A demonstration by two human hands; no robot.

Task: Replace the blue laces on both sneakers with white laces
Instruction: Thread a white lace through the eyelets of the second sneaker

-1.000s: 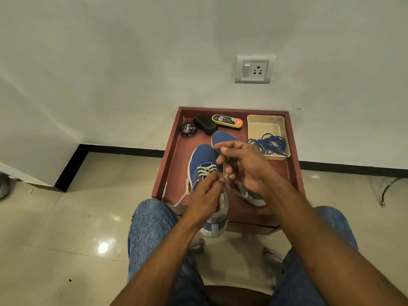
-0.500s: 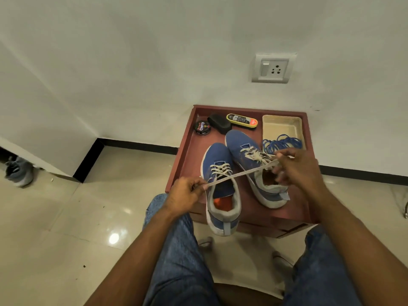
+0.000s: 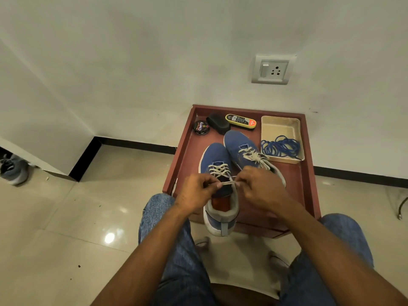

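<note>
White laces [image 3: 228, 183]: one short span stretched between our hands over the near sneaker [image 3: 218, 186] on the red-brown worktop [image 3: 295, 184]. Left hand [image 3: 195, 192] pinches its left end; right hand [image 3: 261, 187] pinches the right end. Second sneaker [image 3: 241, 149], laced white, lies just beside, behind our right hand. Further right, we note blue laces [image 3: 280, 146] coiled in a beige tray [image 3: 279, 124].
</note>
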